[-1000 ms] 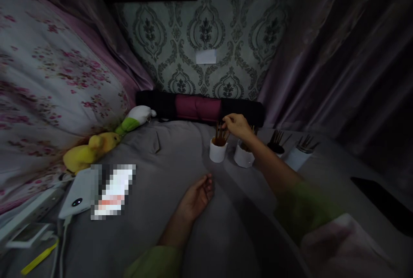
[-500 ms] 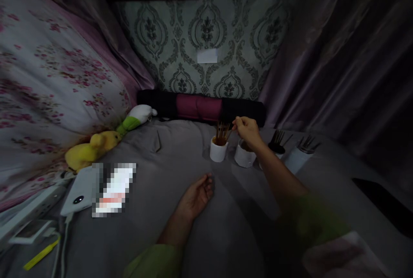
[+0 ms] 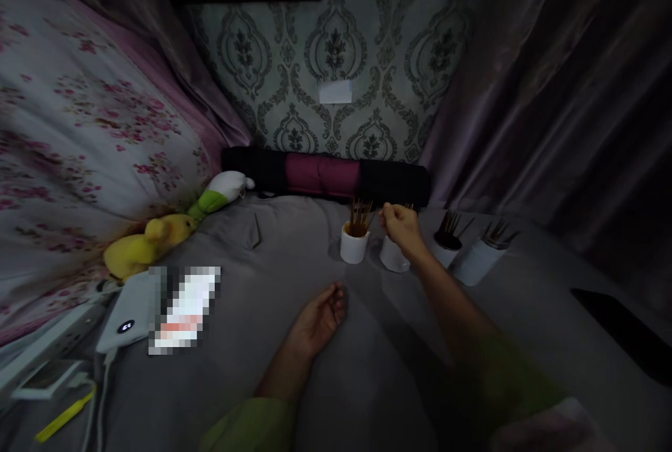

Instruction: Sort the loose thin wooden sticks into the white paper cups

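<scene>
Right hand (image 3: 402,226) hovers, fingers curled, directly over the second white cup (image 3: 393,256); grip contents indiscernible. Stick-filled cup (image 3: 353,245) stands just left of it. Left hand (image 3: 318,322) rests slack, empty.

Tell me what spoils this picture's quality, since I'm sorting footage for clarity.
Head view: dim throughout, corners nearly black; the right hand by the white cups is soft, its sleeve smeared by motion; a pixelated patch hides something lower left; edges bow from the wide lens.
</scene>
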A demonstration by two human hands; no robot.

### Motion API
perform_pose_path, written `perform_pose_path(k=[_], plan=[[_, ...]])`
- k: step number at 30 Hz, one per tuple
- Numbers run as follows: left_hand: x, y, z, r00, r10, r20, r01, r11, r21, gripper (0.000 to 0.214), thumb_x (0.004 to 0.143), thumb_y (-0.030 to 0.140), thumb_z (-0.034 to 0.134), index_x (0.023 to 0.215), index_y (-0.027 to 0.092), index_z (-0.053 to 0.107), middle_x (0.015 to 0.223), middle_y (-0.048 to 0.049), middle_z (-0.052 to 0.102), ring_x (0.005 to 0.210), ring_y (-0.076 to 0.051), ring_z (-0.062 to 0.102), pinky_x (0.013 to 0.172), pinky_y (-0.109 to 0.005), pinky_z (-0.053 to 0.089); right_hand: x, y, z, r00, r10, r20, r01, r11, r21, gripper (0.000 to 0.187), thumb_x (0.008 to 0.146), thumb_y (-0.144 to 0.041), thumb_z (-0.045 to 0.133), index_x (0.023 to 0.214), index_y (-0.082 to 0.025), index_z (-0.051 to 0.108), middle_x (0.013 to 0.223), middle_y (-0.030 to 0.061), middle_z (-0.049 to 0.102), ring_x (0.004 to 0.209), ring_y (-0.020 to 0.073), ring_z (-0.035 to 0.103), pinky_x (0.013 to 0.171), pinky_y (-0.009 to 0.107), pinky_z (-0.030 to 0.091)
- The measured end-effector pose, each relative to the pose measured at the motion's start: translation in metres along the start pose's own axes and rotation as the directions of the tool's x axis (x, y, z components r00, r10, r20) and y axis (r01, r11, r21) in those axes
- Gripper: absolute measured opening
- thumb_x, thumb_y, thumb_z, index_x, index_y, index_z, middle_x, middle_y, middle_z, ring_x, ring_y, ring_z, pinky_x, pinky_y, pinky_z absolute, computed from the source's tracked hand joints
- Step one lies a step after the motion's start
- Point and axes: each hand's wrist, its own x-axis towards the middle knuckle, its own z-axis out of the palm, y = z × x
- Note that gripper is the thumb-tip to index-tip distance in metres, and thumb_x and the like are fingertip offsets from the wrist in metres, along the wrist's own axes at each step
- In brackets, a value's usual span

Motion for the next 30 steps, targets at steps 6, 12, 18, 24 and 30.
perform_pose_path(k=[6, 12, 18, 24, 30], plan=[[-0.001, 0.001, 0.0, 1.0, -0.009, -0.001, 0.009, 1.0, -0.004, 0.013, 0.083, 0.013, 0.048, 0.083, 0.008, 0.06, 0.07, -0.0032, 0.056, 0.054, -0.006, 0.05, 0.049, -0.018, 0.039, -0.015, 0.0, 0.006, 1.0, -0.003, 0.007, 0.003, 0.999, 0.035, 0.047, 0.08, -0.052, 0.038, 0.067, -0.014, 0.061, 0.049, 0.002, 0.054, 0.046, 0.0124, 0.05, 0.046, 0.023, 0.034], [-0.002, 0.001, 0.001, 1.0, -0.002, 0.014, 0.002, 1.0, 0.0, 0.013, 0.083, 0.013, 0.048, 0.084, 0.008, 0.06, 0.07, -0.0029, 0.056, 0.054, -0.006, 0.049, 0.048, -0.017, 0.039, -0.03, 0.0, 0.014, 0.998, 0.028, 0.059, -0.033, 0.995, 0.092, 0.044, 0.079, -0.051, 0.039, 0.066, -0.015, 0.06, 0.048, 0.0009, 0.054, 0.045, 0.0122, 0.049, 0.045, 0.022, 0.034], [-0.003, 0.001, 0.002, 1.0, 0.016, 0.015, -0.016, 1.0, 0.015, 0.014, 0.079, 0.005, 0.047, 0.084, 0.009, 0.059, 0.069, -0.0024, 0.055, 0.054, -0.006, 0.049, 0.049, -0.017, 0.038, -0.067, 0.016, 0.038, 0.982, 0.117, 0.149, -0.133, 0.985, 0.105, 0.041, 0.08, -0.047, 0.035, 0.063, -0.016, 0.057, 0.048, -0.0004, 0.052, 0.043, 0.0112, 0.046, 0.044, 0.022, 0.033], [-0.002, 0.002, 0.0, 0.999, 0.028, 0.025, -0.028, 0.999, 0.021, 0.014, 0.078, 0.004, 0.048, 0.086, 0.01, 0.058, 0.069, -0.0023, 0.056, 0.055, -0.006, 0.05, 0.05, -0.017, 0.039, -0.108, 0.038, 0.064, 0.95, 0.195, 0.243, -0.21, 0.977, 0.035, 0.036, 0.081, -0.042, 0.034, 0.065, -0.018, 0.055, 0.051, -0.0008, 0.052, 0.046, 0.0114, 0.046, 0.045, 0.021, 0.032], [-0.004, 0.004, 0.004, 1.0, 0.013, -0.007, -0.013, 1.0, 0.018, 0.013, 0.078, 0.005, 0.047, 0.085, 0.01, 0.058, 0.067, -0.0023, 0.055, 0.054, -0.006, 0.05, 0.05, -0.017, 0.04, -0.122, 0.038, 0.064, 0.972, 0.133, 0.194, -0.14, 0.99, 0.023, 0.035, 0.083, -0.038, 0.035, 0.067, -0.018, 0.058, 0.063, 0.0023, 0.06, 0.06, 0.0148, 0.053, 0.056, 0.024, 0.036]])
